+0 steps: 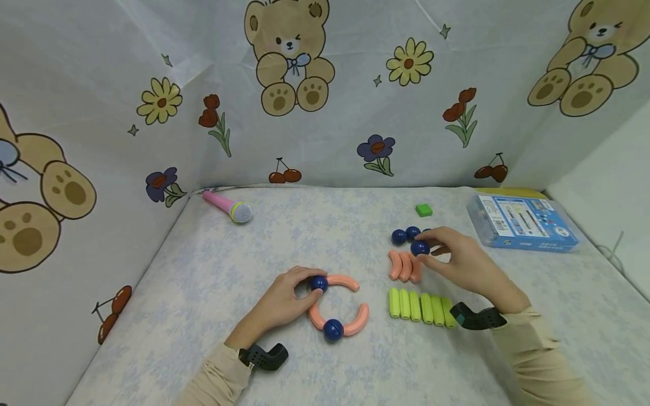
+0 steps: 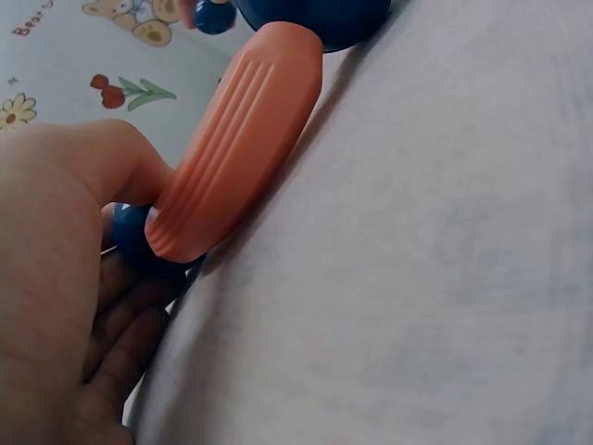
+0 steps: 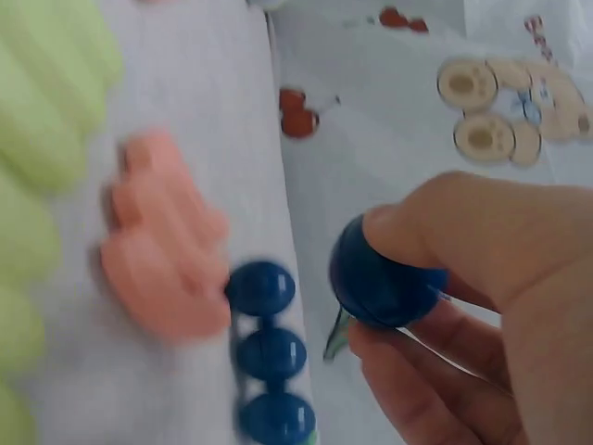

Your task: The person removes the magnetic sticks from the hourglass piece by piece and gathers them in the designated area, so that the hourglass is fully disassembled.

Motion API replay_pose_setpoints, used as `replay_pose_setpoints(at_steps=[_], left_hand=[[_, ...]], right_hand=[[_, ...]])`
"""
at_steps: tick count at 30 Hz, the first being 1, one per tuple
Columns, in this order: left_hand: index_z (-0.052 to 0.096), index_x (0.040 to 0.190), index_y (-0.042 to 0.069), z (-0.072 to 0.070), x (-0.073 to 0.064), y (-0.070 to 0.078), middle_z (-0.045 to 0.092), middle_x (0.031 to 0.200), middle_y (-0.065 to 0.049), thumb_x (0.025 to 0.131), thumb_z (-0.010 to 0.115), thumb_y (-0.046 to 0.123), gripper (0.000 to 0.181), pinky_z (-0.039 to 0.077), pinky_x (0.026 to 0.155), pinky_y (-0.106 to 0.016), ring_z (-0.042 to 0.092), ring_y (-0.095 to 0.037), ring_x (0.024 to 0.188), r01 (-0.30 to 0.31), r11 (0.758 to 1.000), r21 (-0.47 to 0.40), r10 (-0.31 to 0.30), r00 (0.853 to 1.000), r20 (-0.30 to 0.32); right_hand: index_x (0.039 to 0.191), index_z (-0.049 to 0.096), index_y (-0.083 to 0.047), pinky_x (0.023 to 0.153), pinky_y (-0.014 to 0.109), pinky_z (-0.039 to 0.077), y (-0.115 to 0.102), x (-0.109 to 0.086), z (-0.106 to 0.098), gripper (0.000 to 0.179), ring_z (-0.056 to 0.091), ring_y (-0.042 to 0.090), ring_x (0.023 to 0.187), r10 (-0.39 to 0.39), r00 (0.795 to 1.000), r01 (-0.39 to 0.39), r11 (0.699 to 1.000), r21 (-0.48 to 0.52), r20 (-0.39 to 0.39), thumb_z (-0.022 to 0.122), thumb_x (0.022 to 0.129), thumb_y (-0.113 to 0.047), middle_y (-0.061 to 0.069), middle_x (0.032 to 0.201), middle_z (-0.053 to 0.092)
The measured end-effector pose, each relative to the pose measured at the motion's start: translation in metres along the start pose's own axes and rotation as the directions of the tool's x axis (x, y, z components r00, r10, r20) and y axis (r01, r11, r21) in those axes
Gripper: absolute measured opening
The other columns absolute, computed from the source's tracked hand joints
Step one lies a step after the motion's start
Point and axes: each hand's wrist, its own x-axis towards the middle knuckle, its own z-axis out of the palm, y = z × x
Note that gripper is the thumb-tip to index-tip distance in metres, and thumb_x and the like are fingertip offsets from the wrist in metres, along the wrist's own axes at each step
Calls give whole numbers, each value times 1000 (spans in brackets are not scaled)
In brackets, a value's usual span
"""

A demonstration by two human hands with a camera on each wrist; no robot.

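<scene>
My left hand [image 1: 288,296] grips a dark blue ball [image 1: 318,283] on the table, part of an open ring of curved salmon-orange pieces. One curved piece [image 1: 343,281] reaches right from that ball; another curved piece [image 2: 241,139] runs down to a second blue ball [image 1: 333,330], where a further curved piece [image 1: 358,320] continues. A gap shows at the ring's right side. My right hand [image 1: 457,260] pinches another blue ball [image 3: 380,278] between thumb and fingers, raised above the table. Beneath it lie several loose curved pieces [image 1: 404,266] and a row of blue balls [image 3: 269,354].
Several lime-green rods [image 1: 421,307] lie side by side below the spare curved pieces. A small green block [image 1: 424,210] sits behind the balls. At the back right is a blue-and-clear box [image 1: 523,223]; at the back left, a pink toy microphone [image 1: 227,206].
</scene>
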Motion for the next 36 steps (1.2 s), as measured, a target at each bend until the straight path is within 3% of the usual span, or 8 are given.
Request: replay_pose_setpoints(at_steps=[4,9,17,22,28,36], left_hand=[[68,135,19,0,0,0,66,132,1,98,73,22,38,48,109,-46,60,-18,128,4,1000,0,-4,1000,3],[68,136,20,0,0,-2,66,132,3,98,73,24,38,48,109,-45,60,-17,127,7,1000,5,-7,1000,1],[68,135,21,0,-1,-2,66,131,5,98,73,24,38,48,109,-44,60,-15,126,9,1000,6,-9,1000,-2],[68,135,22,1,0,-3,66,131,5,98,74,25,38,48,109,-45,60,-16,127,1,1000,-5,-1,1000,-11],[68,135,22,1,0,-3,66,132,6,98,74,26,38,48,109,-45,60,-16,127,2,1000,-10,-2,1000,-14],[68,136,22,2,0,-3,65,134,5,98,73,26,38,47,110,-45,59,-16,129,9,1000,-9,-9,1000,-4]], right_hand=[[131,63,2,84,56,58,26,-5,-10,39,70,39,100,101,989,-106,994,-40,-109,75,96,-12,23,122,66],[135,60,5,81,60,57,52,-12,-17,42,67,45,101,207,954,-226,972,-63,-216,70,99,-14,30,122,64],[134,60,8,76,59,58,75,-17,-7,43,70,49,97,333,916,-359,929,-90,-224,69,101,-19,35,118,67],[132,60,8,79,60,57,85,-18,0,42,69,50,98,358,905,-385,919,-83,-228,69,100,-17,36,118,67],[133,60,8,80,62,55,92,-20,5,45,70,50,98,364,907,-388,918,-85,-211,70,100,-21,35,117,68],[135,60,5,76,62,56,84,-18,0,47,69,51,96,340,912,-373,921,-115,-230,71,99,-22,37,121,64]])
